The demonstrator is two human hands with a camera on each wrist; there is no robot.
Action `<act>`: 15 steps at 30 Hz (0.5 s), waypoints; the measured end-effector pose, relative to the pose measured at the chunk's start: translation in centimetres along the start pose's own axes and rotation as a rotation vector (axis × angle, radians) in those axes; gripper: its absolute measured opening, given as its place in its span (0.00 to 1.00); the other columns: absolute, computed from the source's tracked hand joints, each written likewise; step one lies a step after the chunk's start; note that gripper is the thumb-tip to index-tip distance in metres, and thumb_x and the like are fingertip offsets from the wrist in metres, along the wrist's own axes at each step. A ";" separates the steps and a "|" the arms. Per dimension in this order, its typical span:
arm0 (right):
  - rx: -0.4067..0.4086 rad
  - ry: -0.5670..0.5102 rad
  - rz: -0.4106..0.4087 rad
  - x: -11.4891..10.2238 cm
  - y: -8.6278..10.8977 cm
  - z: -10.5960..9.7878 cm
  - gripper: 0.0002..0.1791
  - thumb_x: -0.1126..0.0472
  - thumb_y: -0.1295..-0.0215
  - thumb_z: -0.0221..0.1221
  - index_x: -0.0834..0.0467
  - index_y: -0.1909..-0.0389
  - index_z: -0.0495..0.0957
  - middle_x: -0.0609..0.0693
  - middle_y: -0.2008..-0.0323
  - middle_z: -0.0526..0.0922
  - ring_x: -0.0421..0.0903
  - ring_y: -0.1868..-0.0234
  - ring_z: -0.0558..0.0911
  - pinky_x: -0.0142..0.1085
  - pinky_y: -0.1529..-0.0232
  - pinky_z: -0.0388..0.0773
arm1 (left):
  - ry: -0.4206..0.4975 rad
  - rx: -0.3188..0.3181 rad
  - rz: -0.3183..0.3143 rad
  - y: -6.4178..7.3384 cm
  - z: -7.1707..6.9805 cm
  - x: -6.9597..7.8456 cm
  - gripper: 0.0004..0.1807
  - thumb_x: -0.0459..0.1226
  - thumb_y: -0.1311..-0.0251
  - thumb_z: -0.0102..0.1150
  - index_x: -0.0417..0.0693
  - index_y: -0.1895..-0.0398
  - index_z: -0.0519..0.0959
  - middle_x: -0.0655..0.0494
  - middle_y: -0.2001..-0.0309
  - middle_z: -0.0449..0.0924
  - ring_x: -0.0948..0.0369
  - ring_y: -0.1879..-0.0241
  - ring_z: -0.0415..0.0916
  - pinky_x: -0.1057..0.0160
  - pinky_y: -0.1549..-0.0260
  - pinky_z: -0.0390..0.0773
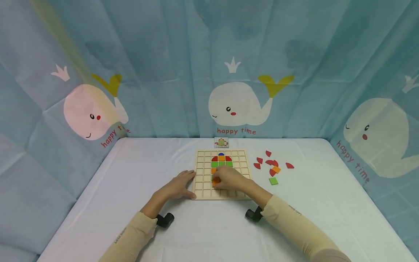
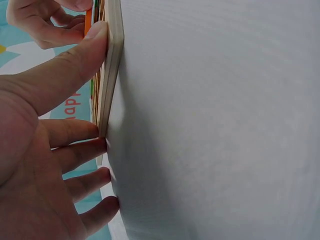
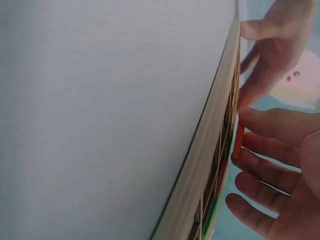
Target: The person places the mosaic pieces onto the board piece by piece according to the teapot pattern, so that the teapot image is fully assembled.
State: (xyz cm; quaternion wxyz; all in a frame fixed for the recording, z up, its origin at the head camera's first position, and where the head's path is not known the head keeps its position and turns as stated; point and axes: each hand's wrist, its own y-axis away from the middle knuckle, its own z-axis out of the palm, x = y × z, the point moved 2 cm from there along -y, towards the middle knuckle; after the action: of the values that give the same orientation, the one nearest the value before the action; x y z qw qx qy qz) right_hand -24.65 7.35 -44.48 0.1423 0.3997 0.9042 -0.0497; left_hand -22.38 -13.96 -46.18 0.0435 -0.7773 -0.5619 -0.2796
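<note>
A wooden grid board (image 1: 200,194) lies on the table with colored tiles set in some cells. On it are a blue half-round tile (image 1: 221,154), red quarter-round tiles (image 1: 228,158), and green square tiles (image 1: 229,164). My left hand (image 1: 178,185) rests against the board's left side, thumb at the near corner and straight fingers along the edge. Over the lower middle cells, my right hand (image 1: 230,178) pinches an orange square tile (image 3: 239,142) between thumb and fingers, tilted on edge. That hand hides part of the pattern beneath it.
Right of the board lie several loose red quarter-round tiles (image 1: 289,165), an orange tile (image 1: 276,169) and a green tile (image 1: 273,181). A small pattern card (image 1: 221,142) is behind the board. A whale-printed curtain (image 1: 163,109) surrounds the white table (image 1: 137,160).
</note>
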 end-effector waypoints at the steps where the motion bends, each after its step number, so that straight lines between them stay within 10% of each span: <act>1: -0.003 0.005 0.003 -0.1 0.0 0.0 0.14 0.52 0.41 0.68 0.55 0.57 0.86 0.47 0.59 0.83 0.42 0.59 0.75 0.35 0.54 0.78 | 0.000 0.001 0.001 0.0 0.0 0.0 0.52 0.44 0.55 0.75 0.40 0.27 0.59 0.45 0.25 0.56 0.43 0.24 0.47 0.41 0.28 0.53; 15: -0.022 0.037 0.001 -0.4 -0.2 0.4 0.12 0.53 0.41 0.68 0.53 0.58 0.87 0.45 0.61 0.82 0.39 0.62 0.74 0.30 0.58 0.77 | -0.009 0.005 -0.018 -0.1 0.1 0.1 0.52 0.45 0.55 0.76 0.41 0.27 0.60 0.45 0.25 0.57 0.43 0.24 0.47 0.39 0.29 0.54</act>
State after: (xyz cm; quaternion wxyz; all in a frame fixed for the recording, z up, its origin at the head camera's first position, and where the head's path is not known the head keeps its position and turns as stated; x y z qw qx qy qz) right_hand -24.45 6.85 -44.76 0.1299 0.3993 0.9070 -0.0322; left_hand -22.39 -13.83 -46.24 0.0402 -0.7734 -0.5698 -0.2751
